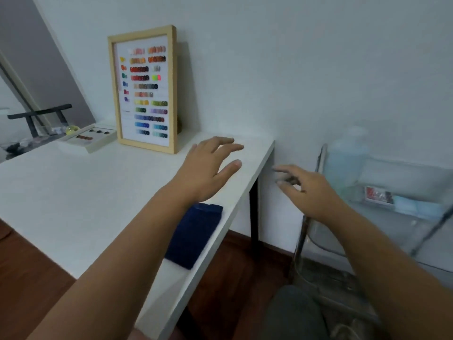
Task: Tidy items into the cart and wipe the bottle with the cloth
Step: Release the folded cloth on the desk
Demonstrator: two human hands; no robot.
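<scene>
My left hand (210,165) hovers over the right end of the white table (73,192), fingers spread and holding nothing. A dark blue cloth (193,235) lies flat on the table under my left forearm, near the front edge. My right hand (306,187) is past the table's right edge, fingers loosely extended and blurred, nothing clearly in it. To its right stands a clear cart (323,155) holding a pale blue bottle (348,163), a small red packet (378,195) and a light blue item (416,208).
A wooden-framed colour swatch board (144,89) leans on the wall at the table's back. A white box of small samples (90,138) lies to its left. A black table leg (253,214) stands between table and cart. My knee (291,315) is below.
</scene>
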